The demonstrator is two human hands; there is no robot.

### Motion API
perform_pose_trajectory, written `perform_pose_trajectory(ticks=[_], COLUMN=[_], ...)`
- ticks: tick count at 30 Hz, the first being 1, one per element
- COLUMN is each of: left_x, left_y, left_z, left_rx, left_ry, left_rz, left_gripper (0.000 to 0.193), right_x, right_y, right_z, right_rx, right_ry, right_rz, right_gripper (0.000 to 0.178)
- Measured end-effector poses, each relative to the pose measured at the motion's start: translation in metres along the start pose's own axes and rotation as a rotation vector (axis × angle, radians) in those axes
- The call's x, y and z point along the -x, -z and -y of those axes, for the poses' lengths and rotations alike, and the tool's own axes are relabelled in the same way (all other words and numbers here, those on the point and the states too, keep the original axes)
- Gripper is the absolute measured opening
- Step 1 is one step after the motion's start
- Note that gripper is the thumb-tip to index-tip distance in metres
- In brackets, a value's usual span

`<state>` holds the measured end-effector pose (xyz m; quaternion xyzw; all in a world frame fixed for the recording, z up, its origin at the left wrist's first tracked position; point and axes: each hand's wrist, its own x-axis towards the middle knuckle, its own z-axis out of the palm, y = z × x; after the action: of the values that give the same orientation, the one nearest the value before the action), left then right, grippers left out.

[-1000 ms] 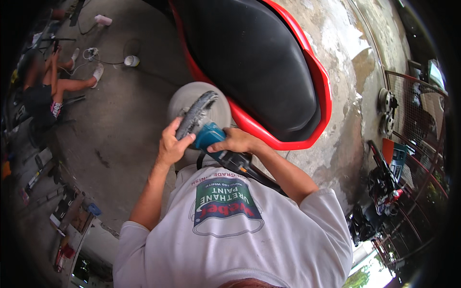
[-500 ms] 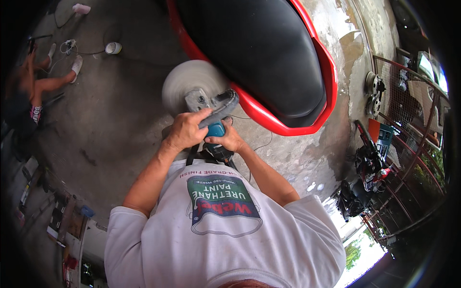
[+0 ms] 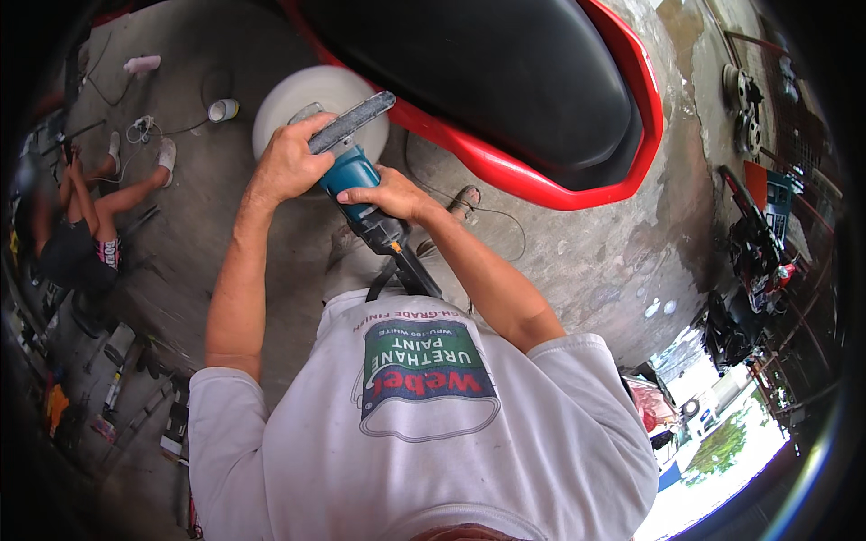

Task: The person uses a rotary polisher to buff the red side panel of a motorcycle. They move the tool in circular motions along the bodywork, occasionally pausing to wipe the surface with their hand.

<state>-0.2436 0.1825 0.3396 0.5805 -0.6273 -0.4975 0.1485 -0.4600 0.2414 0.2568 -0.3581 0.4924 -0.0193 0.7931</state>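
Observation:
A teal and black electric polisher [image 3: 354, 173] is held in both hands in front of my shirt, its round white pad [image 3: 275, 104] blurred as if spinning. My left hand [image 3: 293, 160] is closed around the front of the polisher, by its grey bar handle [image 3: 356, 122]. Farther back, my right hand [image 3: 395, 194] wraps the teal body with the thumb laid across the top. The pad's right edge lies against or just over the glossy red side panel [image 3: 433, 135] of a motorcycle with a black seat [image 3: 487, 81]; whether they touch I cannot tell.
On the left another person sits on the floor, legs [image 3: 122, 180] stretched out. A white tub [image 3: 223, 110], a pink bottle [image 3: 142, 64] and cords lie beyond. At right are wheel parts [image 3: 744, 108] and dark motorcycle parts [image 3: 753, 243]. A cord [image 3: 519, 230] loops near my foot [image 3: 465, 203].
Both hands have carried the polisher forward and to the left along the red panel. My arms are stretched farther out, and more of the polisher's body shows. The view has shifted too.

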Motion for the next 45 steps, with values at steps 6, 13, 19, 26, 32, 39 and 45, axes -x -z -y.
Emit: perform_pose_trajectory(ticks=[6,13,19,26,32,39,45], left_x=[0.023,0.029,0.009,0.031,0.066,0.092,0.123], left_y=[-0.038,-0.061,-0.018,-0.048,-0.153,-0.230,-0.300], left_z=[-0.024,-0.026,0.001,0.006,-0.015,-0.047,-0.072], left_rx=[0.018,0.020,-0.018,0.071,0.166,0.310,0.483], left_ry=[-0.094,-0.147,-0.043,-0.062,-0.114,-0.001,-0.007], left_rz=[0.012,0.055,0.016,-0.114,-0.319,-0.530,-0.483], left_gripper=[0.053,0.056,0.053,0.046,0.049,0.054,0.049], right_x=[0.046,0.067,0.015,0.015,0.075,0.125,0.175], right_y=[0.006,0.005,0.004,0.025,0.078,0.128,0.158], right_z=[-0.035,-0.056,-0.014,-0.032,-0.082,-0.054,-0.090], right_rx=[0.146,0.006,0.095,0.243,0.363,0.729,0.969], right_ry=[0.015,0.042,0.078,0.044,0.064,0.024,-0.028], right_rz=[-0.204,-0.172,-0.158,-0.123,-0.085,0.061,-0.004], right_gripper=[0.106,0.097,0.102,0.110,0.103,0.090,0.103])
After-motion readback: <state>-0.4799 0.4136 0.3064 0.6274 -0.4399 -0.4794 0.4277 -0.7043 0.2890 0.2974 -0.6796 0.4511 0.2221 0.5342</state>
